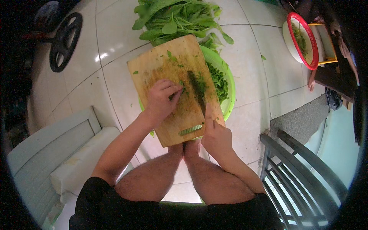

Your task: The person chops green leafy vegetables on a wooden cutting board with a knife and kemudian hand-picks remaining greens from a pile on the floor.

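A wooden cutting board (172,115) rests across a green plastic basin (231,86), tilted slightly to the left. In my right hand (217,129) is a knife (197,89), its dark blade lying over the right part of the board. Finely chopped greens (202,83) sit beside and against the blade. My left hand (165,97) is over the middle of the board, fingers pinched together around a small bit of greens. Cut leaves (220,83) fill the visible right side of the basin. Beyond the board lies a heap of whole leafy greens (178,20).
A red-rimmed bowl (312,57) holding greens stands at the upper right, near another person's hand (312,84). A dark metal rack or chair (299,172) is at the lower right. A pale panelled piece of furniture (54,143) stands left. A black wheel-like base (66,41) is upper left.
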Motion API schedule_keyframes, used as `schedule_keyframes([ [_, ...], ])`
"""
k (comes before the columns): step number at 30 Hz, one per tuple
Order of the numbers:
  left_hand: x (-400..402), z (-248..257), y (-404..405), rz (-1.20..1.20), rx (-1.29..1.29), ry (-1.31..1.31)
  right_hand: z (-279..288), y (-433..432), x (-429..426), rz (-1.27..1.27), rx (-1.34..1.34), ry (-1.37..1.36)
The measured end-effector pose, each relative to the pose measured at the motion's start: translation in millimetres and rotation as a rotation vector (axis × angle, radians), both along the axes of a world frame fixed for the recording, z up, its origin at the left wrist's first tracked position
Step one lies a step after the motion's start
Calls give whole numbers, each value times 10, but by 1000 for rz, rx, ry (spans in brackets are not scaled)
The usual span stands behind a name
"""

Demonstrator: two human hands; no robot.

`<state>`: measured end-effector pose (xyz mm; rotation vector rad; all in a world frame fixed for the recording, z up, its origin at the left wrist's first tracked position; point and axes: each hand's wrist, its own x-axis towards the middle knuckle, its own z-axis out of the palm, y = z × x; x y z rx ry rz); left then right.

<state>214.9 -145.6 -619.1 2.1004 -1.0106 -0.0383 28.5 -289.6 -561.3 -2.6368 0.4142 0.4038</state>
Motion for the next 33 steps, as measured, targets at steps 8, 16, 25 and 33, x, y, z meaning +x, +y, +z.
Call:
schedule_keyframes([
  [8, 14, 29, 16, -32, 99, -38, -74, 27, 27, 99, -6, -175],
  [16, -38, 75, 24, -72, 126, -116, -217, 5, 42, 53, -37, -140],
  [25, 7, 32, 55, -74, 104, -84, -27, 1, -75, 119, 24, -129],
  [33, -19, 120, 59, -77, 127, -61, -144, 65, 151, 119, -39, -135],
])
